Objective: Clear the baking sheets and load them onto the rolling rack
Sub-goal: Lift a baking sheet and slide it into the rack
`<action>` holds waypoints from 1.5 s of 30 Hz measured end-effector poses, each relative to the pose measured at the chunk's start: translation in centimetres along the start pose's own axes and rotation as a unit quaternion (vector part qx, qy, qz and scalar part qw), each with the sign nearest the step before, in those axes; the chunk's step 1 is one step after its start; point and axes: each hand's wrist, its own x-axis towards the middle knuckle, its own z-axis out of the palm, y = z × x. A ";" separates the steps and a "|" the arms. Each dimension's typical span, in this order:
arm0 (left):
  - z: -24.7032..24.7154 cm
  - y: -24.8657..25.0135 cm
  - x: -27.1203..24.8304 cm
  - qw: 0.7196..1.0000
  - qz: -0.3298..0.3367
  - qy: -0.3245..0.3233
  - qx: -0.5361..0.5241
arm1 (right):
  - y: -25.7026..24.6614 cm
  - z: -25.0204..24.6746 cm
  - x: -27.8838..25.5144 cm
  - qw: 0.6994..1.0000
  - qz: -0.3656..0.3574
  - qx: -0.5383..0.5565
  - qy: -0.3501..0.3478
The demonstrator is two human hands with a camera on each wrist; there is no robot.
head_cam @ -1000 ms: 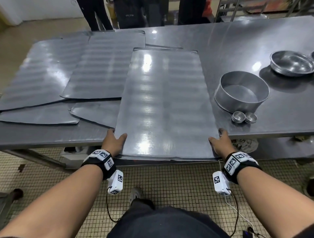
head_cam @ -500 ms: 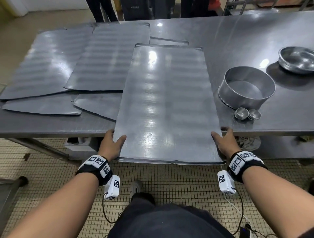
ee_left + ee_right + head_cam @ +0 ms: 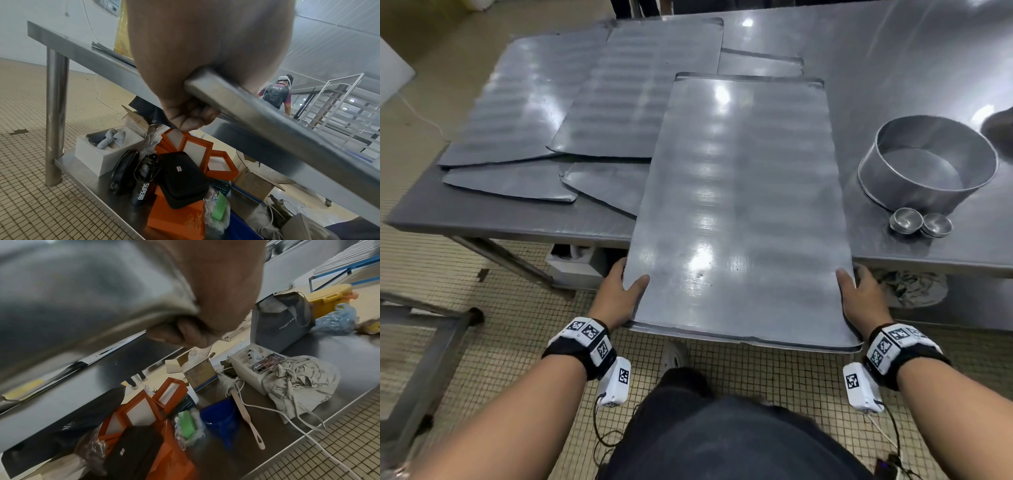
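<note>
While both hands (image 3: pixel 619 294) hold baking sheet (image 3: pixel 739 205), ring mould (image 3: pixel 928 171) beside

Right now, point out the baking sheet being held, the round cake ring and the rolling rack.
baking sheet (image 3: pixel 739 205), head view, middle of its top face.
round cake ring (image 3: pixel 893 186), head view, its outer wall.
rolling rack (image 3: pixel 337 116), left wrist view, its rails.

Commercial bakery or production kitchen. Indicators: steel table (image 3: pixel 893 51) carrying several baking sheets (image 3: pixel 739 205), a cake ring (image 3: pixel 928 171) at right, small-tiled floor (image 3: pixel 500 325) below, and a tall tray rack (image 3: pixel 339 113) at right of the left wrist view.
</note>
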 end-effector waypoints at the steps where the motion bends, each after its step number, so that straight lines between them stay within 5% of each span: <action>1: 0.0 0.1 -0.2 1.000 -0.012 0.001 0.002 | 0.0 -0.1 -0.1 1.000 -0.001 0.000 0.000; 20: 0.3 2.3 5.3 0.992 -0.047 -0.019 0.119 | -0.7 -0.4 0.7 0.999 0.035 -0.006 -0.024; 31: 0.9 2.0 4.9 0.999 -0.034 0.019 -0.028 | -0.8 -0.2 0.5 0.999 0.035 0.010 -0.001; 45: 0.5 2.0 3.5 0.999 -0.025 0.040 -0.027 | -0.7 -2.0 -1.1 0.999 -0.018 0.036 0.014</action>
